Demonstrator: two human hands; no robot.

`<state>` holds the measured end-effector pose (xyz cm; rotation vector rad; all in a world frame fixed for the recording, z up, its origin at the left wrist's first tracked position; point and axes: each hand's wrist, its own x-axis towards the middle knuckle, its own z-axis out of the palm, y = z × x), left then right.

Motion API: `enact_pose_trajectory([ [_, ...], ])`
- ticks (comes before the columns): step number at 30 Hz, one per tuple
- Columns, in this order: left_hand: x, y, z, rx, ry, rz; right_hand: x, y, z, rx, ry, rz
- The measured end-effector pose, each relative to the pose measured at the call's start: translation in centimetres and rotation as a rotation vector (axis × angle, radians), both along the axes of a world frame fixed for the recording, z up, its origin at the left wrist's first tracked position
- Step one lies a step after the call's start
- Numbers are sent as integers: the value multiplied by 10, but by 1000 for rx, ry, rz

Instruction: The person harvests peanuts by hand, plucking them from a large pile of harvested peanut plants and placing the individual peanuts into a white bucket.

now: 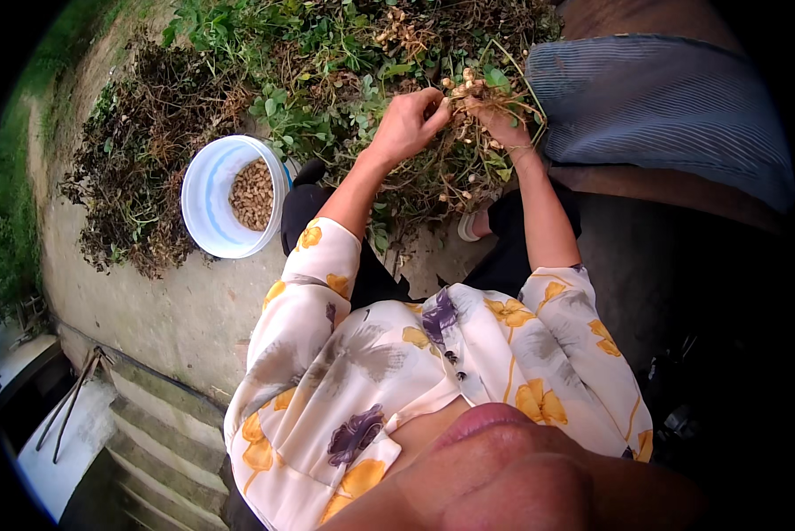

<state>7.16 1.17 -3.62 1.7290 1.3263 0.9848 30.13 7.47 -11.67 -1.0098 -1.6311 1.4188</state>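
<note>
My right hand grips a bunch of uprooted peanut plant, its roots and stems spread around the fingers. Pale peanut pods hang from the bunch, close to my left hand. The thumb and forefinger of my left hand are pinched together on what looks like one pod at the edge of the bunch. To the left of my left forearm stands a white plastic bucket, leaning toward the view. Loose picked peanuts cover its bottom.
Green and dried peanut vines are heaped ahead, some with pods attached. A darker, withered heap lies behind the bucket. Blue striped cloth drapes over something brown at the right. Concrete ground runs toward steps at lower left.
</note>
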Motion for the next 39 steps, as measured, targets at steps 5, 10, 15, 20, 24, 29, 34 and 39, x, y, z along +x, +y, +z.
enact_pose_trajectory([
  [5, 1, 5, -14, -179, -359, -187, 0, 7, -12, -85, -37, -72],
  [10, -2, 6, 12, -560, -892, -189, 37, 29, -47, -351, 1006, 457],
  [15, 4, 3, -14, 88, -248, 120, -3, 6, -27, -296, 402, 30],
  [20, 10, 6, -13, 187, -46, 14, -6, -3, -17, -142, 358, 60],
  [24, 5, 3, -17, 22, 227, -59, -12, -13, 5, 184, -128, 69],
  [29, 5, -3, -14, -189, 11, -151, 20, 15, -12, -165, 415, 172],
  [34, -16, 4, -16, -264, -188, 29, 24, 19, -24, -585, 1055, 443],
  [39, -27, 10, -15, -125, -56, 185, 19, 16, -25, -558, 1042, 511],
])
